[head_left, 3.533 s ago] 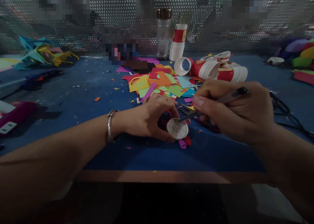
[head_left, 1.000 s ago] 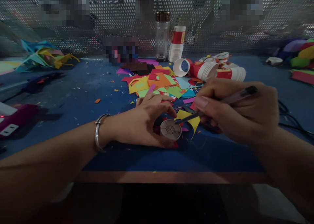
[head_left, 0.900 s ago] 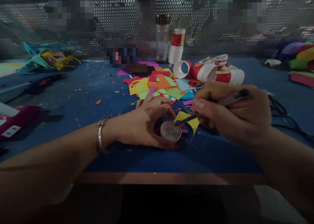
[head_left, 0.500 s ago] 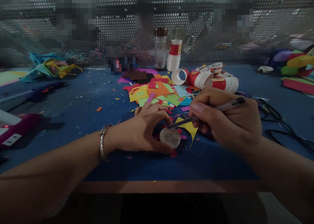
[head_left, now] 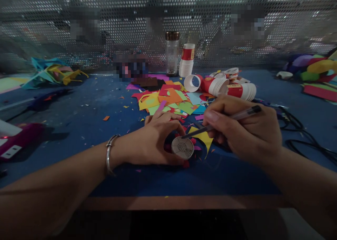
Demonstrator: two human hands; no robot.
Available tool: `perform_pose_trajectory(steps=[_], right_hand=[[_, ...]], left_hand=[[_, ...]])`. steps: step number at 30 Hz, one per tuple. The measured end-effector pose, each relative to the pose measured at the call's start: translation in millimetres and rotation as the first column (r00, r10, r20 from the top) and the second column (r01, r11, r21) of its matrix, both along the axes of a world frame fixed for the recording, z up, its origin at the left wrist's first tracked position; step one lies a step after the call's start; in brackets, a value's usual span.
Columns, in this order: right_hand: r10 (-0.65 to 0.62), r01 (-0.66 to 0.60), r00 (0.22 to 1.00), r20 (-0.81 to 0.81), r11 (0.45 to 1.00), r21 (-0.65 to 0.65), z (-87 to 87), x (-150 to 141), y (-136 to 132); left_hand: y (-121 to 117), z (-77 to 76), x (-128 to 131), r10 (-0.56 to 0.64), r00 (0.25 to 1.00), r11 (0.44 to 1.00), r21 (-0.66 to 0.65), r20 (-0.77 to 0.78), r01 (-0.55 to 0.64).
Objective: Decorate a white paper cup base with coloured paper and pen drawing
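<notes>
My left hand (head_left: 158,138), with a silver bangle on the wrist, curls its thumb and fingers around a small round white disc (head_left: 182,148). Drawn on the disc's face are a central grid circle and lines running out to the rim. What lies beneath the disc is mostly hidden; red and purple bits peek out around it. In my right hand (head_left: 242,124) is a slim pen (head_left: 197,131) with a dark end cap. Its tip meets the disc near the upper edge. A yellow paper scrap (head_left: 204,138) lies beneath the pen.
Beyond my hands lie a pile of coloured paper (head_left: 171,94) and fallen paper cups (head_left: 214,85). A clear bottle (head_left: 172,54) and a cup stack (head_left: 186,61) stand behind. Black cable (head_left: 302,131) lies right; a purple power strip (head_left: 22,138) sits left. A perforated screen (head_left: 126,29) backs the blue table.
The view has tilted up. Since the earliest frame, the disc has shifted slightly left and gained marks on its right side. The pen tip has moved toward the disc's upper edge.
</notes>
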State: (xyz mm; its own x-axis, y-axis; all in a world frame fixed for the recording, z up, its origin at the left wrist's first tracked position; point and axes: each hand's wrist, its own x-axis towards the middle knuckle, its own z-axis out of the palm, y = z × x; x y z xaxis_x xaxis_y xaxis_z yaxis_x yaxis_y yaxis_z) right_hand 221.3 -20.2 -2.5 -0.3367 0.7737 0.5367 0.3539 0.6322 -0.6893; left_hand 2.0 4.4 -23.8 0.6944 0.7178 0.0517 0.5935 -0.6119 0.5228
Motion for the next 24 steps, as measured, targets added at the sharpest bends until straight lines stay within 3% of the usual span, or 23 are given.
perform_pose_trajectory(steps=[24], right_hand=[[-0.029,0.029,1.000,0.006,1.000,0.008,2.9,1.1,0.9]], left_hand=[[3.8,-2.6,0.2,-0.032,0.999,0.999,-0.007,0.014,0.033]])
